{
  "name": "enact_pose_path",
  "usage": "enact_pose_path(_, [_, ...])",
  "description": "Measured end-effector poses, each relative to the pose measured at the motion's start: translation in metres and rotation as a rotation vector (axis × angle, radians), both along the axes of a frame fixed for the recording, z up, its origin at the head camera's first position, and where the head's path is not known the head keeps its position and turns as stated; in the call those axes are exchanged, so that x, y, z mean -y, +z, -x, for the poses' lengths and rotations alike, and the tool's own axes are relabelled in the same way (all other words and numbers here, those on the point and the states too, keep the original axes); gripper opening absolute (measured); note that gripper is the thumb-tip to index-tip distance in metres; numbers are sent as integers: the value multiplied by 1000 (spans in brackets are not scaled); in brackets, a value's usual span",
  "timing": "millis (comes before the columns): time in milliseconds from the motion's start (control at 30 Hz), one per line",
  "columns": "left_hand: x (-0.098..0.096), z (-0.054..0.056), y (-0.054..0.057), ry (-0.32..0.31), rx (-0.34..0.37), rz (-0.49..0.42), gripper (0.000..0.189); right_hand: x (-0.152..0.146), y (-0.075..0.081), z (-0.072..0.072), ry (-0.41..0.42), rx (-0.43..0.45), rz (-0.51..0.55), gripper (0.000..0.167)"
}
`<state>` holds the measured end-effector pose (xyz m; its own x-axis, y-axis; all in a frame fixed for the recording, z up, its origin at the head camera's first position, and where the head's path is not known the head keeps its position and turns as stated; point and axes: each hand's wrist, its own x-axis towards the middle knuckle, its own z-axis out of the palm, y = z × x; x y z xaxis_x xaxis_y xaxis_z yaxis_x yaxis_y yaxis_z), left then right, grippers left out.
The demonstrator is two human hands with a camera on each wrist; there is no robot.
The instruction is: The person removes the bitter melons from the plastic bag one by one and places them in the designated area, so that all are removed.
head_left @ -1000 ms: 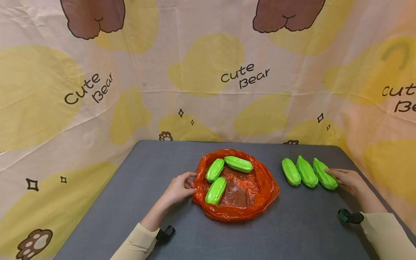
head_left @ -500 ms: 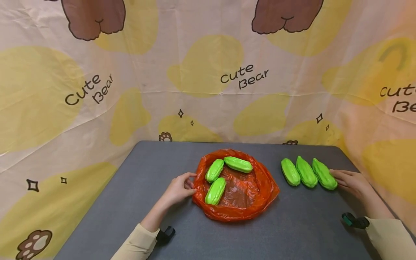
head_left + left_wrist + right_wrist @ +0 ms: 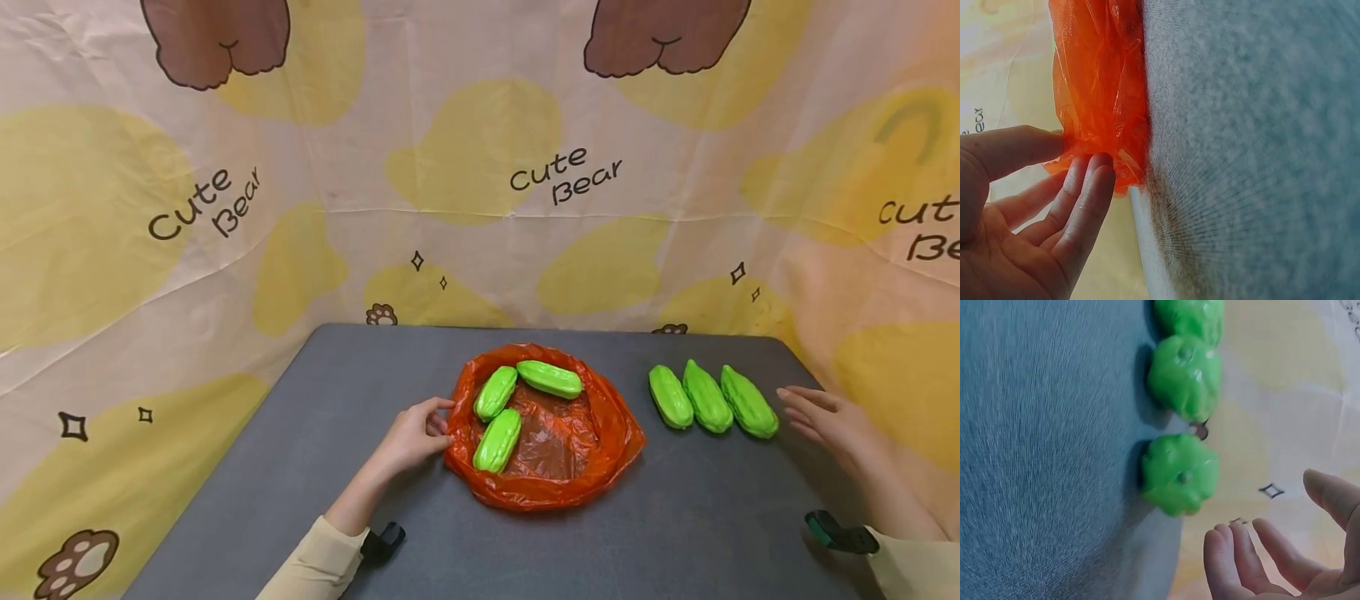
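A red plastic bag (image 3: 540, 493) lies on the table with its mouth spread wide and its rim rolled. Inside are three bright green bitter melons, one at the back (image 3: 550, 379), one at the left (image 3: 496, 393) and one nearer the front (image 3: 497, 440). My left hand (image 3: 411, 433) pinches the bag's left edge between thumb and fingers, as the left wrist view shows. Three more bitter melons stand in a row at the right: left (image 3: 671, 397), middle (image 3: 707, 396), right (image 3: 749, 402). Just right of the row hovers my right hand (image 3: 836, 425), fingers loosely extended, holding nothing.
The dark grey table (image 3: 337, 375) is backed and flanked by a printed cloth (image 3: 465, 150) with bear drawings and lettering. Each wrist wears a black camera band; the right one (image 3: 840, 533) sits near the table's right edge.
My right hand has drawn away from the rightmost bitter melon, moving right and toward me, its fingers now apart from it. The left hand and bag have kept still.
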<state>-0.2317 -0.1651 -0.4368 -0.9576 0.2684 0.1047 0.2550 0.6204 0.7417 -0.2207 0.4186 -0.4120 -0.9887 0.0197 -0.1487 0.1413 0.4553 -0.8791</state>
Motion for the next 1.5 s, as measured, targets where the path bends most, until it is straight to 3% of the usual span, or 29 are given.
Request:
enact_pose_path(300, [-2, -1, 0, 6, -7, -8, 46, 23, 11, -16, 16, -112, -42, 70])
enact_pose_path(533, [-3, -3, 1, 27, -14, -17, 44, 41, 17, -22, 26, -194, -37, 41])
enact_pose_path(833, [-6, -2, 1, 47, -22, -17, 40, 67, 22, -24, 29, -132, -153, 68])
enact_pose_path(1233, [-7, -1, -2, 68, -43, -25, 38, 103, 27, -20, 71, -143, -148, 66])
enact_pose_path(1500, [-10, -3, 0, 101, -46, -22, 34, 131, 29, -13, 112, -190, -52, 61])
